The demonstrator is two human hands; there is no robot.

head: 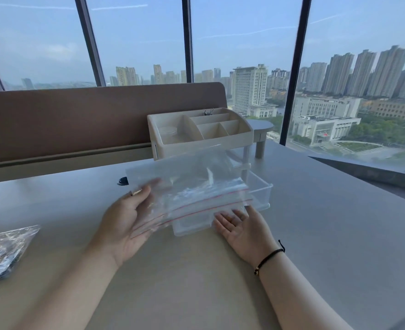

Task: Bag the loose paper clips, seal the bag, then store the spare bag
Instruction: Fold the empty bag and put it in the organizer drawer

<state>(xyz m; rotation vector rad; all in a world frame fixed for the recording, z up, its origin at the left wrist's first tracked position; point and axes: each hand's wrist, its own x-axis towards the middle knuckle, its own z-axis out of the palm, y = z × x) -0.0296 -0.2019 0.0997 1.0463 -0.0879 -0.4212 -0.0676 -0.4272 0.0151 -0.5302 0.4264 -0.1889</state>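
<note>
Right now both hands are out over a grey table (pixel 315 222) beside tall windows. The left hand (pixel 125 222) is palm up with its fingers spread wide, and a clear zip bag (pixel 187 184) lies across those fingers, held flat and slightly tilted above the table. It looks like more than one bag stacked together, since two thin red seal lines run side by side along the near edge, but the plastic is blurred and I cannot tell the count. The right hand (pixel 242 227) is also palm up and open, fingers relaxed, holding nothing; its fingertips sit just under the right near corner of the bag, close to it, though contact cannot be made out. A black cord bracelet (pixel 269 256) circles the right wrist.

Under the bag, a clear plastic drawer (pixel 261 189) stands pulled out toward the near side from the base of a cream desk organiser (pixel 196 134), whose upper tray is split into several compartments. One left compartment holds a small round clear container (pixel 169 130).

At the far left near edge of the table lies a filled bag (pixel 4 248), well apart from both hands, its contents dark and glinting but too unclear to name.
</note>
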